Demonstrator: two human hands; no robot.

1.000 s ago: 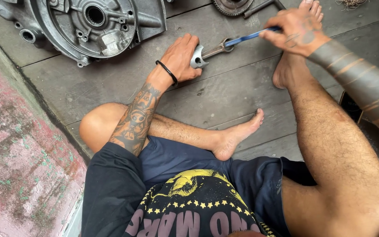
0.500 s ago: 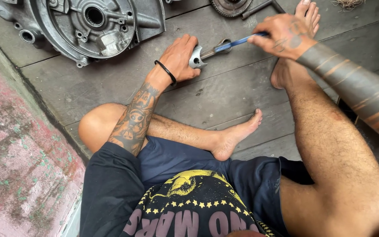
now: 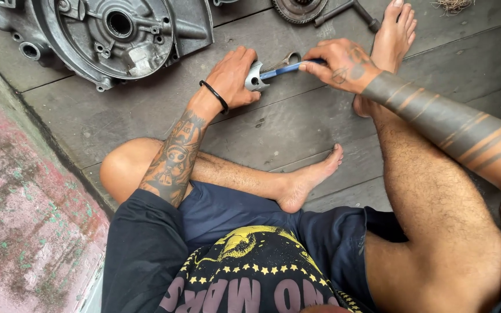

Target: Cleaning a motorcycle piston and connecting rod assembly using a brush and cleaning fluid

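Head view: your left hand (image 3: 236,78) presses down, fingers curled, on a small grey metal part (image 3: 254,77) lying on the dark wooden floor (image 3: 297,124). Your right hand (image 3: 340,65) is closed around the blue handle of a tool (image 3: 285,69) whose tip meets that part. An engine casing (image 3: 105,35) lies just beyond your left hand.

Matt cast-metal engine casing (image 3: 117,40) lies on rough grey wooden planks (image 3: 297,122); the small metal part (image 3: 254,77) looks dull, the wall (image 3: 24,232) rough.
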